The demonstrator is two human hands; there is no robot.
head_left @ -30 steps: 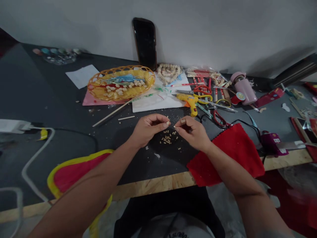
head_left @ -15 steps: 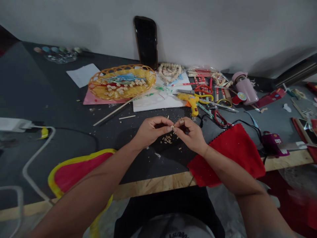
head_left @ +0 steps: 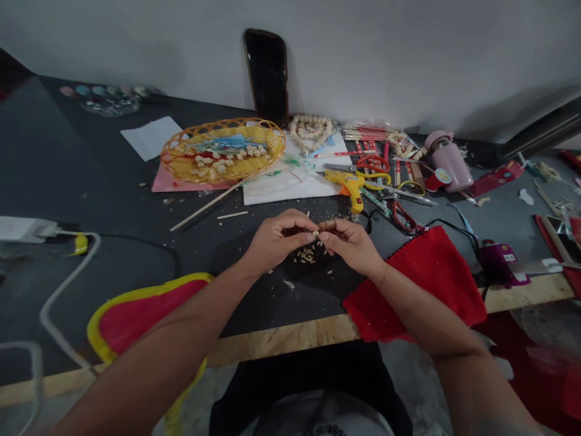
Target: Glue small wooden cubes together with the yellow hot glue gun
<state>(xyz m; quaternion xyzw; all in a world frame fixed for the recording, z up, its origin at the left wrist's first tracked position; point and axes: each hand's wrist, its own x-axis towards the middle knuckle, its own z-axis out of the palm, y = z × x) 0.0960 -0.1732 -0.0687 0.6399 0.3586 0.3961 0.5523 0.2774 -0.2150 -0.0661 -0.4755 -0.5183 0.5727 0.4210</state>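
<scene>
Between the fingertips of both hands is a small pale piece (head_left: 316, 234), wood-coloured and too tiny to make out in detail. My left hand (head_left: 276, 241) pinches it between thumb and forefinger. From the other side, the thumb and fingers of my right hand (head_left: 351, 243) close on it too. Just below the fingertips, several short cut wooden bits (head_left: 307, 254) lie scattered on the dark tabletop (head_left: 254, 303). Behind the hands sits a yellow glue gun (head_left: 345, 184), and to its left is a thin wooden stick (head_left: 232, 215).
A wicker basket (head_left: 170, 158) with pale clusters and blue strands stands at the back left. A phone (head_left: 267, 75) leans on the wall. Scissors (head_left: 374, 163), a pink bottle (head_left: 451, 163) and thread spool (head_left: 438, 180) crowd the right. Red cloth (head_left: 431, 284) lies under my right forearm.
My right hand has turned a little, its thumb now straighter against the small piece. My left hand has hardly moved, and both keep their pinch.
</scene>
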